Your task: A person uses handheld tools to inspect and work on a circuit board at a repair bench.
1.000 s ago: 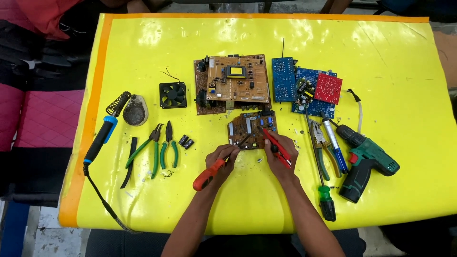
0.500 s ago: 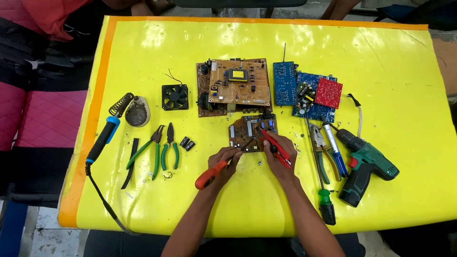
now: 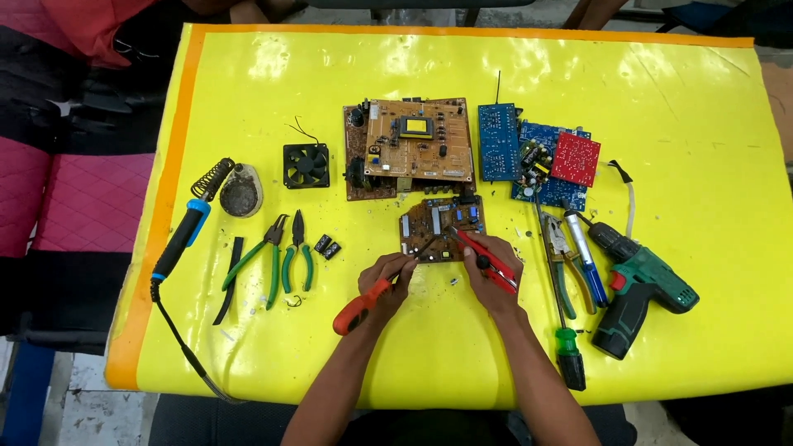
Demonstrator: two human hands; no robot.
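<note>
Head view: small brown circuit board [image 3: 441,228] lies flat on the yellow desk [image 3: 677,116], centre, just in front of the person. Left hand [image 3: 387,279] has its fingers clenched around a red-handled screwdriver [image 3: 363,302], shaft angled up-right with the tip on the board's lower edge. Right hand [image 3: 491,274] has its fingers grasping red-handled pliers [image 3: 486,256], nose pointing up-left onto the board's lower right part. Both hands sit close together at the near edge of the board. Just behind it, a larger brown circuit board [image 3: 418,149] stacked on another brown board. Right of that, a blue board [image 3: 498,142], then another blue board with a red board [image 3: 576,158] on top. Left of the big board, a small black fan [image 3: 306,165] with thin wires. Further left, a soldering iron stand [image 3: 234,188] with coil and sponge dish, and a blue-and-black soldering iron [image 3: 182,239] with its cord running off the near desk edge. Two green-handled pliers [image 3: 281,258] lie left of the hands, two small black parts [image 3: 327,246] just beside them. Right of the hands: more pliers [image 3: 563,263], a blue-handled tool [image 3: 585,254], a long green-handled screwdriver [image 3: 562,322], and a green cordless drill [image 3: 643,286] near the right edge. Orange border [image 3: 165,215] runs along the desk's left side.
</note>
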